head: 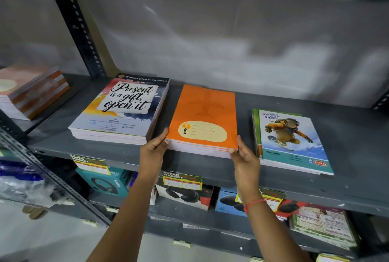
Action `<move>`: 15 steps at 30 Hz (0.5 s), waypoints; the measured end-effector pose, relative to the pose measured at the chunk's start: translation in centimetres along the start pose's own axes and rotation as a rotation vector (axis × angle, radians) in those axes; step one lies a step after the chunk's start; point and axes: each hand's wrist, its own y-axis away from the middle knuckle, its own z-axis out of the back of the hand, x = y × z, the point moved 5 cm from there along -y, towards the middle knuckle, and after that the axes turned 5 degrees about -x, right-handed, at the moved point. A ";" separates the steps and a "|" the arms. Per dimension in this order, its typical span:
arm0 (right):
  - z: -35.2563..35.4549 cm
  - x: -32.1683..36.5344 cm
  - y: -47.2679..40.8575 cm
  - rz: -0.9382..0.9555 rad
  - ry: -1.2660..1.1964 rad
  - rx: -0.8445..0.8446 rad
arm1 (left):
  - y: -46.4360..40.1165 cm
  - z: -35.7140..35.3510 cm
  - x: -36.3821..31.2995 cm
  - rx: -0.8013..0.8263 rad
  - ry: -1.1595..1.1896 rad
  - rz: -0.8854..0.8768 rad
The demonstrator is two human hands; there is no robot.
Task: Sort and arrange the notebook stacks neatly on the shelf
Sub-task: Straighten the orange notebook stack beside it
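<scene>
Three notebook stacks lie on the grey metal shelf [347,179]. In the middle is an orange stack [205,112] with a cream oval label. My left hand [154,149] grips its near left corner and my right hand [244,157] grips its near right corner. To the left lies a taller stack [122,108] whose top cover reads "Present is a gift, open it". On the right sits a thin stack [292,141] with a blue cover showing a snowboarder; it is slightly fanned and angled.
A further stack of orange-striped notebooks [31,91] sits on the neighbouring shelf at far left, behind a perforated upright post [77,30]. Boxed headphones and other goods [185,195] with price tags fill the shelf below. Bare shelf surface lies right of the blue stack.
</scene>
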 end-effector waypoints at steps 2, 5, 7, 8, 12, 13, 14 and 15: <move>0.0 0.1 0.0 -0.003 -0.001 -0.014 | 0.1 0.0 -0.1 0.004 -0.010 -0.004; 0.0 0.3 0.1 0.006 0.007 -0.016 | 0.2 0.1 -0.1 0.018 -0.014 -0.008; 0.0 0.4 0.2 0.013 0.009 -0.017 | 0.2 0.0 -0.2 0.022 -0.017 -0.012; 0.1 0.4 0.2 0.018 0.014 -0.016 | 0.2 0.0 -0.2 0.025 -0.019 -0.016; 0.0 0.4 0.2 0.012 0.009 0.012 | 0.0 0.2 -0.1 0.058 -0.033 -0.029; 0.0 0.4 0.3 0.011 0.010 0.011 | 0.0 0.3 -0.1 0.073 -0.039 -0.033; 0.0 0.5 0.3 0.013 0.017 0.010 | 0.0 0.3 -0.1 0.084 -0.045 -0.040; -0.1 0.6 0.4 0.018 0.029 0.008 | -0.1 0.3 0.0 0.090 -0.047 -0.047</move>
